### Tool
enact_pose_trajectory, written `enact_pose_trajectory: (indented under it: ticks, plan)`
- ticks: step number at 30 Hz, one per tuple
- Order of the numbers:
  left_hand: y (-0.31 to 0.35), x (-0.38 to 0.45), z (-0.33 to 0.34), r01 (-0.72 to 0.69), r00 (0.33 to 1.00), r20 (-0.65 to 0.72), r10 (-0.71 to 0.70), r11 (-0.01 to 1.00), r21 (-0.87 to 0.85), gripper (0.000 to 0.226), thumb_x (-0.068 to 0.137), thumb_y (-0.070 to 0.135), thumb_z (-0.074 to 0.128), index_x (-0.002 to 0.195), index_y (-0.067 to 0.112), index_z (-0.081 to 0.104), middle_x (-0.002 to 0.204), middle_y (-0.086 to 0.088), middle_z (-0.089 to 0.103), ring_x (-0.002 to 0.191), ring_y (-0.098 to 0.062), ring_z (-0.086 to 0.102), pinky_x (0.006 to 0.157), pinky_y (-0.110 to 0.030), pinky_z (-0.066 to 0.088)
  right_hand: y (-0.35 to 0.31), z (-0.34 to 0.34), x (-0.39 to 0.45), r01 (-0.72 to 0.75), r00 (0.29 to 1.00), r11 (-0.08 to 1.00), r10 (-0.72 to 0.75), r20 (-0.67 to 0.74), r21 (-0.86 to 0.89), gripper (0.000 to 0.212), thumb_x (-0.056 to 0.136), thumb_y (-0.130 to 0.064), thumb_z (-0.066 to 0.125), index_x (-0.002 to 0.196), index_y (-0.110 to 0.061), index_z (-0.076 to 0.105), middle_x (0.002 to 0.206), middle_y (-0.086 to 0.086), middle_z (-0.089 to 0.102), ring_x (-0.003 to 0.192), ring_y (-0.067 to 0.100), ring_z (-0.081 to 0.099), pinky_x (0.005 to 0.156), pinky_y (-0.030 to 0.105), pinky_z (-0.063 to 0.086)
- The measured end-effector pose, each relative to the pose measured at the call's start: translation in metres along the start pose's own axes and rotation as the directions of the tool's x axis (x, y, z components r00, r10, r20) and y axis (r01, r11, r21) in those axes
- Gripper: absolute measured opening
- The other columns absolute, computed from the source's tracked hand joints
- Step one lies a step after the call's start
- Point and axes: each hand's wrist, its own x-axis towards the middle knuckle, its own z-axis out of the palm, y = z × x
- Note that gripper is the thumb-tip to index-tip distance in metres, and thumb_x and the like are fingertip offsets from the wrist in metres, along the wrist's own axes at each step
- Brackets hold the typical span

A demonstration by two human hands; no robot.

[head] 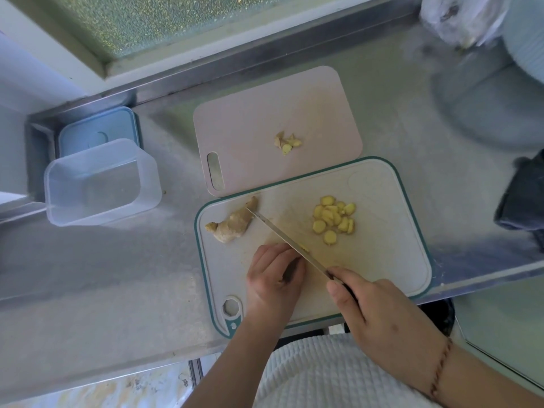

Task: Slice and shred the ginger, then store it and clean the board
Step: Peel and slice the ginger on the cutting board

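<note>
Head view: right hand (379, 307) grips a knife (282, 234), while left hand (273, 275) curls over a ginger piece (304, 248), apparently steadying it for slicing. Finished slices (334, 220) sit beyond the right hand, seemingly kept clear of the blade.

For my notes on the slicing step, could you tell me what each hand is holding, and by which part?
The right hand grips the knife by its handle. The left hand curls over a ginger piece hidden beneath its fingers.
</note>
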Motion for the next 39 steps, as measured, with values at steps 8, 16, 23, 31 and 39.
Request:
enact_pose_trajectory:
  ticks: [8,16,23,31,39]
  plan:
    - [-0.002,0.002,0.001,-0.031,0.999,0.018,0.031,1.000,0.004,0.014,0.076,-0.006,0.082,0.087,0.001,0.078,0.093,-0.004,0.075,0.087,-0.020,0.068,0.077,-0.032,0.056,0.003,0.002,0.002,-0.009,1.000,0.999,0.009,0.014,-0.030,0.059,0.089,-0.064,0.010,0.119,-0.034,0.051,0.054,-0.003,0.054,0.053,0.012,0.056,0.056,0.034,0.050]
    - [-0.004,0.003,0.000,-0.036,0.999,0.032,0.036,0.999,0.005,0.010,0.079,-0.004,0.080,0.087,0.001,0.079,0.093,-0.004,0.075,0.087,-0.020,0.069,0.080,-0.031,0.057,0.001,0.006,0.004,-0.023,1.000,1.000,0.023,0.004,-0.017,0.066,0.087,-0.064,0.007,0.119,-0.031,0.054,0.056,0.000,0.055,0.054,0.013,0.056,0.055,0.030,0.047]
    - [-0.003,0.004,0.000,-0.036,0.998,0.041,0.036,0.999,-0.006,0.008,0.082,-0.003,0.077,0.089,0.001,0.079,0.095,-0.004,0.076,0.090,-0.020,0.069,0.082,-0.029,0.056,-0.003,0.003,0.004,-0.024,1.000,0.996,0.025,0.017,-0.089,0.070,0.084,-0.064,0.001,0.125,-0.033,0.049,0.059,-0.004,0.056,0.055,0.011,0.057,0.055,0.027,0.049]
    - [-0.004,0.005,0.002,-0.033,0.998,0.045,0.034,0.999,-0.016,0.011,0.080,-0.005,0.078,0.089,0.001,0.079,0.095,-0.004,0.075,0.090,-0.020,0.069,0.080,-0.032,0.057,-0.003,0.002,0.006,-0.017,0.999,0.989,0.021,0.028,-0.144,0.074,0.081,-0.064,-0.003,0.127,-0.033,0.046,0.065,-0.003,0.057,0.062,0.015,0.059,0.057,0.027,0.048]
    - [-0.006,0.006,0.004,-0.033,0.998,0.045,0.033,0.999,-0.018,0.015,0.077,-0.007,0.082,0.089,0.002,0.079,0.096,-0.004,0.076,0.090,-0.021,0.070,0.082,-0.031,0.056,-0.004,0.005,0.013,0.000,1.000,0.987,0.005,0.030,-0.162,0.073,0.081,-0.062,-0.002,0.124,-0.029,0.047,0.060,-0.008,0.049,0.056,0.012,0.054,0.057,0.028,0.046]
